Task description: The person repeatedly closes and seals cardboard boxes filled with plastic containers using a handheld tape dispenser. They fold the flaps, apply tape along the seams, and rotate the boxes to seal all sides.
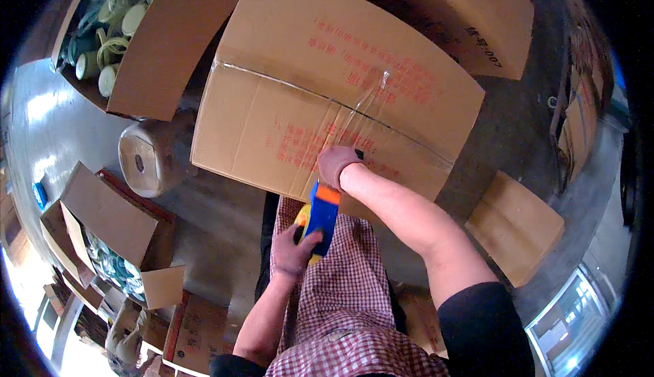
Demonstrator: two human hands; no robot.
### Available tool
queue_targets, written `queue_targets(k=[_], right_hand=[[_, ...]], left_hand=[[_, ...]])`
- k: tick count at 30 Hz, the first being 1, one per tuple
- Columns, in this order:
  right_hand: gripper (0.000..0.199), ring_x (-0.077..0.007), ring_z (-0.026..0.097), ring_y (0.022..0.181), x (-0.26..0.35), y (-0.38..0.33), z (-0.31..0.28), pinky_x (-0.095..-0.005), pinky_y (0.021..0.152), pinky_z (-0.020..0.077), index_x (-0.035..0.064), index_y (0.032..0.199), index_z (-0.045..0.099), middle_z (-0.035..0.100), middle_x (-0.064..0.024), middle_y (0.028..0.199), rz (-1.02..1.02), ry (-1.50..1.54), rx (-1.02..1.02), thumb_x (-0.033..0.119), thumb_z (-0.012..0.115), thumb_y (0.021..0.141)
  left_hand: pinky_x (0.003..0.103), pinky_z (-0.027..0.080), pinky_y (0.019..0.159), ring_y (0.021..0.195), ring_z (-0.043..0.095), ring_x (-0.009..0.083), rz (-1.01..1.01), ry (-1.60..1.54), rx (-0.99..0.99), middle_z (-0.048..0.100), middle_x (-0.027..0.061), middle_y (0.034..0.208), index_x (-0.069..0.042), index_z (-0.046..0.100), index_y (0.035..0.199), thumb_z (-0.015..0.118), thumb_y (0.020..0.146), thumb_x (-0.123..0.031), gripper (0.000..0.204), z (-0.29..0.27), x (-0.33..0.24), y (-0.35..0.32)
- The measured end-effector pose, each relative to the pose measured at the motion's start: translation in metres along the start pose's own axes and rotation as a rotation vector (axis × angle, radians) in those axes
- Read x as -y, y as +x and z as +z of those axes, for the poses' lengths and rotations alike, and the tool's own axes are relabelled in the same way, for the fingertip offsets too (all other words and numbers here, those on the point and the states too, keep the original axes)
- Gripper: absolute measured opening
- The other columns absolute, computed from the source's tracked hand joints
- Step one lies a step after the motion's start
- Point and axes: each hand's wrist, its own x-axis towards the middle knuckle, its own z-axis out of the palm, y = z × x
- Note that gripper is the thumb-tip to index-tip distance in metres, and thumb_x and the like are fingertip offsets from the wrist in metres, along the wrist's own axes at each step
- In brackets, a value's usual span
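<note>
A large closed cardboard box with red print stands before me, its top flaps meeting along a seam. A strip of clear tape crosses that seam and runs toward the near edge. My left hand, in a thin mauve glove, grips a blue tape dispenser with orange and yellow parts, just off the box's near side. My right hand, gloved alike, rests on the box top near that edge, beside the tape. Its fingers are mostly hidden, with a small dark patch at their side.
An open carton of pale green lidded items stands at far left. Below it are a stool-like tan object and another open carton with wrapped goods. A big box stands behind; a flat cardboard piece lies at right.
</note>
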Motion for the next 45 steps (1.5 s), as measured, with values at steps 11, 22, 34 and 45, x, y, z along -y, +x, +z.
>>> queue_targets(k=[11,22,34,45], right_hand=[[0.022,-0.0255,0.064,0.07,-0.055,-0.013,0.035,-0.0362,0.049,0.0503,0.0041,0.093,0.059,0.065,-0.0119,0.088,-0.333,2.131,0.25,0.018,0.056,0.077],[0.023,-0.0352,0.06,0.084,-0.246,0.009,-0.021,-0.043,0.069,0.0504,0.0038,0.086,0.055,0.061,-0.018,0.093,-0.469,2.597,-0.818,0.025,0.047,0.081],[0.019,-0.0252,0.058,0.088,-0.019,-0.027,0.089,-0.0402,0.076,0.0494,-0.001,0.09,0.057,0.061,-0.0145,0.095,-0.387,2.676,-0.257,0.015,0.057,0.079],[0.035,-0.0179,0.046,0.108,-0.181,-0.179,0.242,-0.0365,0.092,0.0364,0.0102,0.117,0.048,0.05,-0.0061,0.117,1.189,1.813,-1.638,0.029,0.049,0.087]], left_hand=[[0.028,0.04,0.067,0.076,0.048,0.0127,0.346,-0.442,-0.474,0.054,0.0031,0.083,-0.001,0.058,0.084,0.054,0.079,-0.028,0.028,-0.136,0.053,0.003],[0.034,0.045,0.079,0.09,0.055,0.0216,0.189,-0.606,-0.842,0.055,0.0115,0.105,0.003,0.053,0.111,0.066,0.075,-0.036,0.055,-0.215,-0.027,0.205],[0.032,0.04,0.08,0.085,0.054,0.0192,0.208,-0.162,-0.659,0.061,0.0089,0.092,0.004,0.059,0.103,0.058,0.08,-0.042,0.051,-0.162,-0.106,0.245],[0.03,0.042,0.082,0.088,0.056,0.0174,0.134,-0.13,-0.48,0.062,0.0075,0.103,0.0,0.06,0.108,0.052,0.084,-0.04,0.047,-0.162,-0.095,0.3]])
